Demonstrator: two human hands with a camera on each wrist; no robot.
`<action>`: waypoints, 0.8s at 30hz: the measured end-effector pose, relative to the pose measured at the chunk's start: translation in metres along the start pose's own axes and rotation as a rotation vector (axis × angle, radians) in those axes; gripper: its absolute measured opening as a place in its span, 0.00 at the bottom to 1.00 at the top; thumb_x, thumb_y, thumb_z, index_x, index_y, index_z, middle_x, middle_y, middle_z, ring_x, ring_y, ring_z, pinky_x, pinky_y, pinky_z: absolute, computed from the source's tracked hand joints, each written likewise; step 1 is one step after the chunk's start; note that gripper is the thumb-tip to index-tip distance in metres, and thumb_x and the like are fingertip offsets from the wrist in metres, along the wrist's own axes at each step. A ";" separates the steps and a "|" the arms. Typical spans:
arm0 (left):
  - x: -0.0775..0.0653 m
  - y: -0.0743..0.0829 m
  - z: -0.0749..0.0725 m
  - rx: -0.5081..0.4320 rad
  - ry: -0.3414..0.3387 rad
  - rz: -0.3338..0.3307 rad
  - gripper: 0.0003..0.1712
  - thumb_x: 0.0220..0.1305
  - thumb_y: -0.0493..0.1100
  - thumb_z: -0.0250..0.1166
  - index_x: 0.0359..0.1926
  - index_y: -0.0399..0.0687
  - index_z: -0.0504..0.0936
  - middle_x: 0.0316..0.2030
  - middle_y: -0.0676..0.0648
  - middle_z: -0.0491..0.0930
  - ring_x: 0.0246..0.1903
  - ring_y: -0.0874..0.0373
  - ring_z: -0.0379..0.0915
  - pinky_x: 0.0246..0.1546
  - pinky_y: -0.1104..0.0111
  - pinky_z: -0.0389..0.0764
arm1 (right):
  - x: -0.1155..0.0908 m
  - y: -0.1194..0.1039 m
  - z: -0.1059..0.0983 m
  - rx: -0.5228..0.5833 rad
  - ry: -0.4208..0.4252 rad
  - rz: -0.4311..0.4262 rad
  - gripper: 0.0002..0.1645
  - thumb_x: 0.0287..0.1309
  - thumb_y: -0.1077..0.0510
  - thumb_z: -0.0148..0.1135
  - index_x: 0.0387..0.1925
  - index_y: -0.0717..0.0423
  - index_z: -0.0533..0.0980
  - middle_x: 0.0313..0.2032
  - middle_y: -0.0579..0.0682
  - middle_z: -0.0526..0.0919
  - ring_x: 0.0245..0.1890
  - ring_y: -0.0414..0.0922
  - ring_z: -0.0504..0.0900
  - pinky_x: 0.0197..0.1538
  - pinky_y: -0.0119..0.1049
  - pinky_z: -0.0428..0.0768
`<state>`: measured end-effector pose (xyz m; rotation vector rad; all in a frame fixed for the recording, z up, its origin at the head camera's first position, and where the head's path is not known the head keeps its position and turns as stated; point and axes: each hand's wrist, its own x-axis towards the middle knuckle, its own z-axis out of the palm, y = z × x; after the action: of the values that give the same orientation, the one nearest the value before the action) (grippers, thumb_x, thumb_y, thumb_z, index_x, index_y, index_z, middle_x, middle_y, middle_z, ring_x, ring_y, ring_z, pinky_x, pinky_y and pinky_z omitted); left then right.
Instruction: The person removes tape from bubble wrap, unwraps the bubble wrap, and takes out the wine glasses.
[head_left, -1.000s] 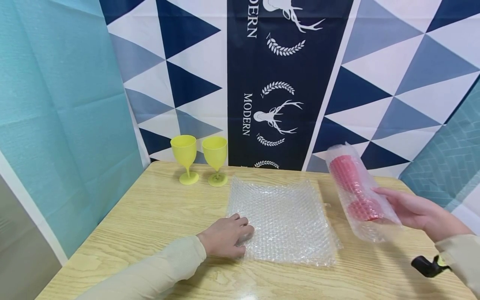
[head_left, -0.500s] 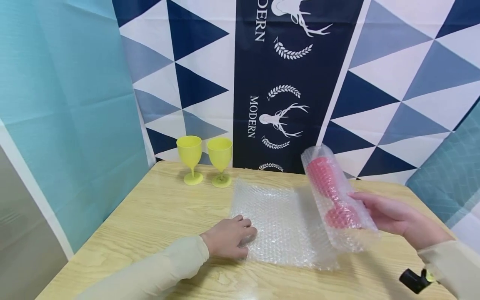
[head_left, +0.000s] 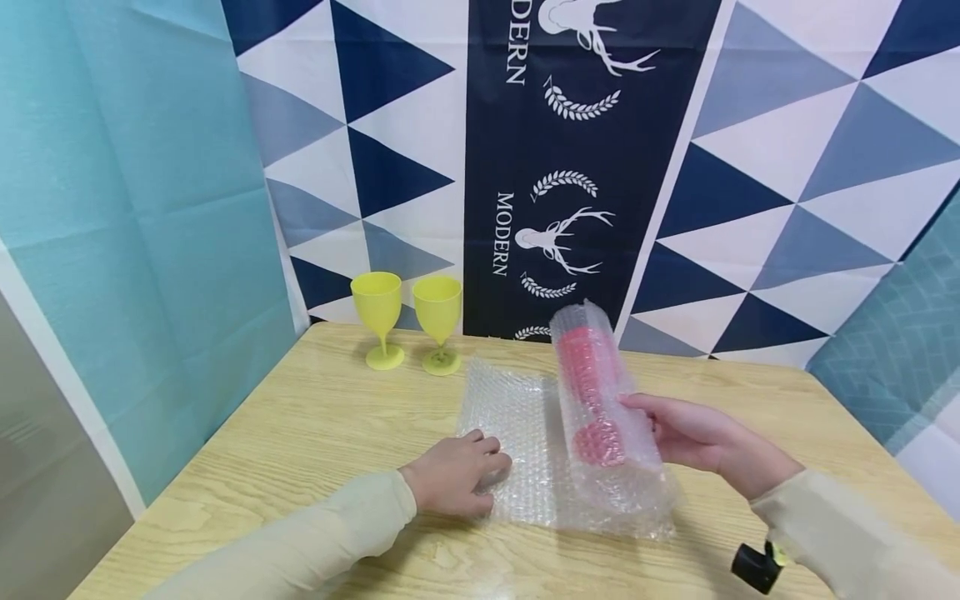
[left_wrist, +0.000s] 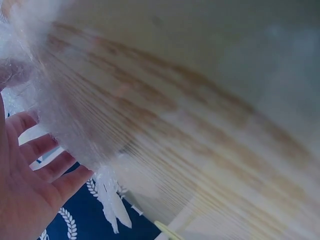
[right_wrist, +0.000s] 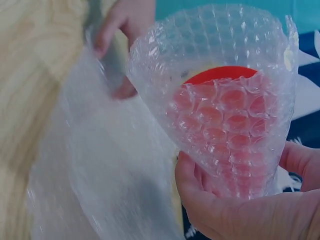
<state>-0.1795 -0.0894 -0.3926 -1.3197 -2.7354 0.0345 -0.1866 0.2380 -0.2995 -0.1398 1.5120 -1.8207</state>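
My right hand (head_left: 701, 435) grips a red goblet (head_left: 585, 367) rolled in bubble wrap (right_wrist: 215, 35), tilted above the right part of a flat bubble wrap sheet (head_left: 517, 417). In the right wrist view the fingers curl around the wrapped cup, and its red rim shows through the plastic. My left hand (head_left: 457, 477) rests on the sheet's left edge with relaxed fingers. The left wrist view shows that hand (left_wrist: 37, 175) with its fingers spread against the wrap; much of that view is blurred.
Two yellow-green goblets (head_left: 377, 304) stand upright near the table's back left edge. The wooden table (head_left: 330, 417) meets a patterned cloth (head_left: 405, 150) behind it and a teal cloth (head_left: 150, 250) at the left. A black device (head_left: 756, 568) is at my right wrist.
My right hand has carried the wrapped red goblet leftward, from beside the sheet to over its right part. The left hand has stayed at the sheet's left edge.
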 end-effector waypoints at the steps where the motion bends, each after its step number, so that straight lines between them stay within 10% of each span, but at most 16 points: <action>1: 0.000 0.000 0.000 0.002 0.002 0.001 0.21 0.53 0.53 0.59 0.50 0.58 0.75 0.40 0.55 0.75 0.38 0.62 0.66 0.34 0.75 0.71 | 0.004 0.002 0.004 -0.001 0.017 0.001 0.17 0.72 0.50 0.45 0.54 0.55 0.59 0.45 0.44 0.78 0.47 0.39 0.80 0.55 0.36 0.81; 24: 0.008 -0.003 -0.004 -0.079 -0.064 -0.032 0.25 0.52 0.54 0.62 0.53 0.58 0.75 0.45 0.53 0.76 0.42 0.60 0.69 0.42 0.72 0.75 | 0.052 0.045 0.025 -0.024 0.239 0.040 0.26 0.66 0.55 0.51 0.58 0.65 0.57 0.43 0.48 0.75 0.43 0.40 0.78 0.51 0.35 0.81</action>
<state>-0.1865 -0.0854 -0.3873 -1.3168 -2.8386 -0.0345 -0.1889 0.1859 -0.3505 0.0998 1.6883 -1.8382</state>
